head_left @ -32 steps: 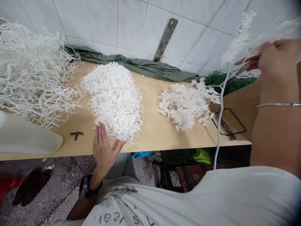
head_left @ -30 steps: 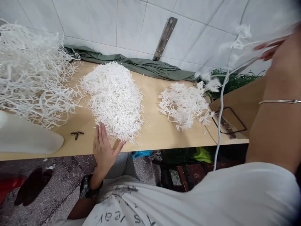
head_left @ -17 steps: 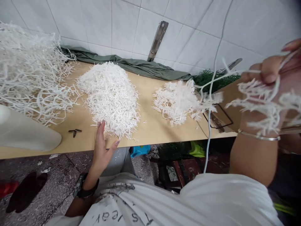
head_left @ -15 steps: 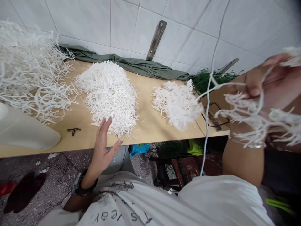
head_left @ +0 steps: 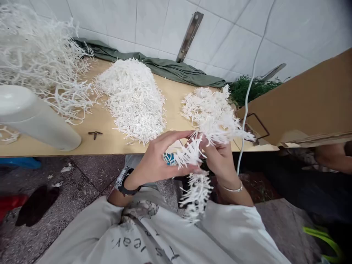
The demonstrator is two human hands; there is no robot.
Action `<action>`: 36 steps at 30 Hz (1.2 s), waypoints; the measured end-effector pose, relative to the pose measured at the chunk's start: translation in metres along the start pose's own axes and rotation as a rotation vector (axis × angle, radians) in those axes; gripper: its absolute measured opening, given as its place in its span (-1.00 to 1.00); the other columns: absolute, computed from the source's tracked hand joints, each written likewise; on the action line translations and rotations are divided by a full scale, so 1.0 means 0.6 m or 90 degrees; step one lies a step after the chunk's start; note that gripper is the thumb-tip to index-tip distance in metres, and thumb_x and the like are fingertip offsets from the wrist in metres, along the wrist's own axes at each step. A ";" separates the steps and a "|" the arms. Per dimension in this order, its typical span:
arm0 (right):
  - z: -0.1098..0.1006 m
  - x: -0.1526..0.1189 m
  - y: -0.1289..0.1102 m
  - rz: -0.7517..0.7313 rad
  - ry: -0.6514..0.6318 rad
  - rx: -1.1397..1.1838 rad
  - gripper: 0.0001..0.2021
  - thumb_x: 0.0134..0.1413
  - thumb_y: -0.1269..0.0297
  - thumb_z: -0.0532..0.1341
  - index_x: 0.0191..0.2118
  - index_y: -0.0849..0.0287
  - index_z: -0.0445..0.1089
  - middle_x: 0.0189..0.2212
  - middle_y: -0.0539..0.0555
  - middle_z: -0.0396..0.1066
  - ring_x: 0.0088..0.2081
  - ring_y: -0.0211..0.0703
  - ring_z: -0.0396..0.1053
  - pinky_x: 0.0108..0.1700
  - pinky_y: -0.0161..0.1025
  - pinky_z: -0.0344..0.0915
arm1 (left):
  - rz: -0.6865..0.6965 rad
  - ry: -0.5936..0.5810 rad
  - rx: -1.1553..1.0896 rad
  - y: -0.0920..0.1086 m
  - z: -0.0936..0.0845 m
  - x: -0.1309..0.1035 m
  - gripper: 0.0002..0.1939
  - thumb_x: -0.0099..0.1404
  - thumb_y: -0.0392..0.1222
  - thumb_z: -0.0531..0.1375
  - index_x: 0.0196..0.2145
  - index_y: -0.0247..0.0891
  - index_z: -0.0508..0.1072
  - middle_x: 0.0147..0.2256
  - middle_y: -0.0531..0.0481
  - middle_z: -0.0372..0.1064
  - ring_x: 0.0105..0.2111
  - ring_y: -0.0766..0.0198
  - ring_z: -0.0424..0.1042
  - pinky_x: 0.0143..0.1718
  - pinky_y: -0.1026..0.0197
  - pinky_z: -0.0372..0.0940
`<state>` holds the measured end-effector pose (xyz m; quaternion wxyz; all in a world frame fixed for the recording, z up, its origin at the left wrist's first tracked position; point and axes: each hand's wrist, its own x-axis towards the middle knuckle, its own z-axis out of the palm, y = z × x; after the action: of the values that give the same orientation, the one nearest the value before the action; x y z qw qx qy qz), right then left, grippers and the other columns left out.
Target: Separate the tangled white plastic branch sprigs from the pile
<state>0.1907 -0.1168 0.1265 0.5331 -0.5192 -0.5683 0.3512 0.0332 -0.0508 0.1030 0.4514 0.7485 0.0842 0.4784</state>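
In front of my chest, my left hand point(head_left: 156, 159) is closed, thumb and fingers around a white branched plastic sprig point(head_left: 189, 152). My right hand point(head_left: 220, 157) meets it from the right, its fingers closed on the same bristly material and partly hidden behind it. A strand of the sprig hangs below the hands over my shirt. Just beyond my right hand is a loose heap of white branched pieces point(head_left: 209, 106). A denser pile of white sprigs point(head_left: 134, 97) lies to the left on the table point(head_left: 173, 86).
A large tangle of white strands point(head_left: 35, 47) and a white bottle-like container point(head_left: 41, 121) stand at left, near small dark pieces point(head_left: 95, 134). A white cable point(head_left: 249, 95) hangs in front of a cardboard box point(head_left: 310, 102). Another person's arm point(head_left: 334, 157) shows at right.
My right hand has come from the far right, with white branched material, to the middle. My left hand has moved right from beside the dense pile and closed on the sprig.
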 end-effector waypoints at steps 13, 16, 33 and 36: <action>0.101 -0.031 0.085 -0.162 0.024 -0.171 -0.76 0.03 0.11 0.24 -0.19 0.08 0.41 -0.37 0.08 0.45 -0.28 -0.08 0.42 -0.16 -0.13 0.39 | -0.217 0.280 -0.158 -0.023 0.000 -0.092 -0.84 0.24 -0.16 0.22 -0.25 -0.19 0.57 -0.32 0.01 0.56 -0.24 0.25 0.51 -0.12 0.19 0.40; 0.090 -0.038 0.091 -0.185 -0.017 -0.116 -0.55 -0.09 -0.05 0.28 -0.09 0.07 0.35 -0.29 0.11 0.42 -0.27 -0.08 0.39 -0.23 -0.16 0.37 | -0.196 0.312 -0.121 -0.025 -0.010 -0.105 -0.83 0.24 -0.18 0.22 -0.22 -0.18 0.57 -0.24 0.01 0.56 -0.17 0.21 0.51 -0.06 0.15 0.38; 0.087 -0.021 0.051 -0.248 -0.132 -0.404 -0.69 -0.04 0.14 0.31 -0.25 0.17 0.24 -0.50 -0.07 0.26 -0.55 -0.38 0.10 -0.50 -0.35 0.07 | -0.151 0.255 0.110 -0.010 -0.037 -0.137 -0.84 0.29 -0.22 0.15 -0.24 -0.19 0.54 -0.31 0.01 0.51 -0.22 0.23 0.46 -0.15 0.21 0.30; 0.093 -0.019 0.067 -0.432 -0.064 -0.568 -0.81 0.14 0.27 0.15 -0.14 0.20 0.25 -0.39 0.06 0.37 -0.46 -0.28 0.23 -0.42 -0.30 0.12 | -0.215 0.282 0.023 -0.014 -0.029 -0.135 -0.83 0.30 -0.17 0.15 -0.28 -0.21 0.54 -0.35 0.01 0.51 -0.24 0.23 0.45 -0.13 0.22 0.29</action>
<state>0.1437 -0.1104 0.0754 0.3174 -0.4650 -0.8215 -0.0905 -0.0208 -0.0810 0.0469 0.4819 0.6092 0.3129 0.5466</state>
